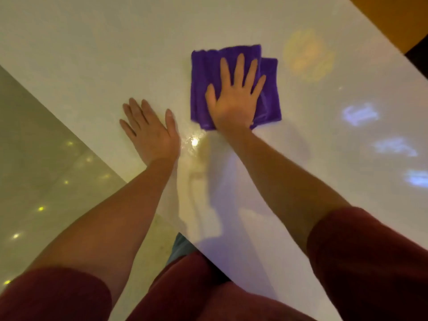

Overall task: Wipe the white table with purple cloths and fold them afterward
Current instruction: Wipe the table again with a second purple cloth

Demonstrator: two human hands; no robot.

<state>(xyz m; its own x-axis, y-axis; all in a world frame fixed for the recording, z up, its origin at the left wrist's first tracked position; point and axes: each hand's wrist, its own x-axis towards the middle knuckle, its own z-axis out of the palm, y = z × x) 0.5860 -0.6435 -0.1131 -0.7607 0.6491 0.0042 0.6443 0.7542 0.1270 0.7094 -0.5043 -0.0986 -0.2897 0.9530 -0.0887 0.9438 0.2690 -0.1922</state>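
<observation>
Head view, looking down along both bare forearms: the right hand point(236, 98) lies flat with fingers spread straight on the purple cloth point(234, 86), pressing it to the white counter point(115, 54). The left hand point(150, 128) rests open, palm down, on the bare counter just beside the cloth's near-left corner, holding nothing and apparently bracing.

The cloth sits near the middle of the counter, well in from the edge that runs diagonally at lower left. It looks soft, light and limp, a plush microfibre sort of fabric, so it should slide easily under a flat palm on this glossy surface and bunch if pushed from one edge only. Even pressure through the whole palm seems the best hold for wiping; for the folding, pinching two corners would suit it better, since it will not keep any shape unsupported.

It is deep violet, folded into a rough square of several layers, with one layer offset and peeking out at the far right. Ribbed creases run along its left part. Whether this is one cloth or two stacked cannot be told.

Coloured light patches and a bright glare spot point(194, 142) show on the counter between the two wrists.
</observation>
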